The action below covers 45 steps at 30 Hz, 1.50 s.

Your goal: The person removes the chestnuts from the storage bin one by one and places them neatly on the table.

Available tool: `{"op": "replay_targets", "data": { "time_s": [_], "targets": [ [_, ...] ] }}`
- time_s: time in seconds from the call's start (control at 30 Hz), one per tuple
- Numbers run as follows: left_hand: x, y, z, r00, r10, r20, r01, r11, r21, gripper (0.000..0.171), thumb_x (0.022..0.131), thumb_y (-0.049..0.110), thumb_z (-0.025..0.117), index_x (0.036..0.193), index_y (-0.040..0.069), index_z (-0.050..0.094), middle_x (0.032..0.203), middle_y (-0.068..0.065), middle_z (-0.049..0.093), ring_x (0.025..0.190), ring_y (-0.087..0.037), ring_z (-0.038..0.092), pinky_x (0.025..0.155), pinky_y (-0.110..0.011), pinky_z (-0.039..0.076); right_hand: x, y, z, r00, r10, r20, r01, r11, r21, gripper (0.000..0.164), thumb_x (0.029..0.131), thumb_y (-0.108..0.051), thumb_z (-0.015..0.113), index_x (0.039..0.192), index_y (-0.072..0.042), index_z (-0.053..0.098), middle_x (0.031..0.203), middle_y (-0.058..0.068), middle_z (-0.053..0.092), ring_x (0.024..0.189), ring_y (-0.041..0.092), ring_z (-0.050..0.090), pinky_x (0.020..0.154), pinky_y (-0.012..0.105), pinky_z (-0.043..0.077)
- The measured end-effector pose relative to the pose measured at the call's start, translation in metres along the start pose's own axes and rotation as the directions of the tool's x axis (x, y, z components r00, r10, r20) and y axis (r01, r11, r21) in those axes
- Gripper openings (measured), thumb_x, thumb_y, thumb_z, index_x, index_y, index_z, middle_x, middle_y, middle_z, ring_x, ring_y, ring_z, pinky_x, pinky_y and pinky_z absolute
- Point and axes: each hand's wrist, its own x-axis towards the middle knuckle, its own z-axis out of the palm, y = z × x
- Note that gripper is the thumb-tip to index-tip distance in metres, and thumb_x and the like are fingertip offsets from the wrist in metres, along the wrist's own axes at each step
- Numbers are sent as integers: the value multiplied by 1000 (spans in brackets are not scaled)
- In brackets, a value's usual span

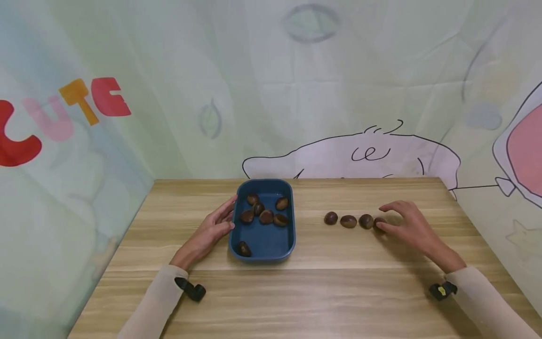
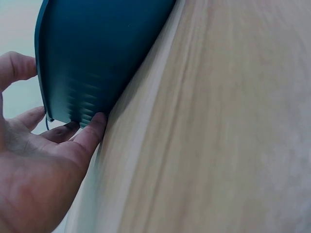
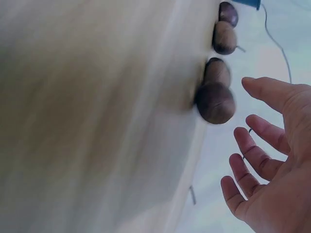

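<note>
A blue rectangular tray (image 1: 267,244) holds several brown chestnuts (image 1: 266,216). Along its left side lies my left hand (image 1: 210,231), fingers and thumb touching the outer wall (image 2: 97,58) without closing round it. To the right of the tray, several more chestnuts (image 1: 348,221) form a row on the wooden table. Over the right end of that row my right hand (image 1: 410,227) hovers, fingers spread and nothing held. Its thumb partly hides the last chestnut (image 1: 379,223) in the head view. The right wrist view shows a gap between the fingers and the nearest chestnut (image 3: 216,103).
The wood-grain table (image 1: 322,296) ends at a printed cloth backdrop (image 1: 271,103) behind and at the sides. A small black device (image 1: 192,289) is strapped on the left wrist, another device (image 1: 442,290) on the right.
</note>
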Motion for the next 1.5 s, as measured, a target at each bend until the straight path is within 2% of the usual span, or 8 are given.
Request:
{"op": "replay_targets", "data": {
  "time_s": [0.13, 0.43, 0.6, 0.87, 1.07, 1.5],
  "targets": [
    [0, 0, -1, 1000, -3, -2, 3, 1000, 11, 84, 102, 1, 55, 178, 12, 20, 182, -20, 18, 167, -43, 17, 109, -23, 50, 9, -14, 2, 998, -56, -8, 56, 998, 11, 35, 81, -4, 95, 111, 4, 80, 113, 21, 78, 110, 45, 64, 97, 52, 41],
    [3, 0, 0, 1000, 1, 9, -1, 1000, 12, 83, 103, 2, 54, 178, 13, 20, 183, -18, 18, 168, -42, 16, 109, -22, 50, 27, -52, 11, 997, -62, 49, 60, 997, 55, 31, 88, -8, 92, 116, -1, 79, 120, 18, 76, 118, 40, 59, 98, 58, 44],
    [3, -1, 0, 1000, 10, 10, -10, 1000, 5, 83, 102, 1, 54, 178, 12, 20, 182, -18, 18, 167, -43, 16, 109, -22, 50, 43, -68, 22, 992, -89, 85, 82, 993, 80, 31, 91, -10, 90, 119, -2, 79, 122, 16, 75, 121, 39, 59, 101, 60, 45],
    [1, -3, -1, 1000, 14, 4, -14, 1000, 4, 84, 102, 3, 55, 178, 12, 20, 183, -18, 18, 168, -42, 16, 109, -21, 49, 66, -99, 44, 974, -143, 177, 126, 987, 101, 32, 93, -15, 90, 122, -6, 78, 125, 11, 74, 124, 36, 58, 106, 61, 46],
    [-1, -2, -1, 1000, 17, 1, -17, 1000, 13, 82, 103, 2, 54, 178, 13, 21, 183, -17, 18, 168, -42, 16, 110, -21, 48, 82, -123, 58, 958, -196, 209, 176, 978, 114, 35, 94, -21, 90, 123, -6, 79, 127, 11, 74, 127, 35, 58, 109, 61, 46],
    [-3, -2, -1, 1000, 8, -6, -8, 1000, 21, 81, 104, 1, 53, 178, 14, 21, 183, -15, 17, 168, -40, 15, 110, -20, 48, 113, -150, 89, 936, -237, 261, 202, 967, 154, 38, 96, -27, 88, 125, -4, 79, 130, 11, 75, 131, 36, 58, 114, 61, 44]
  ]
}}
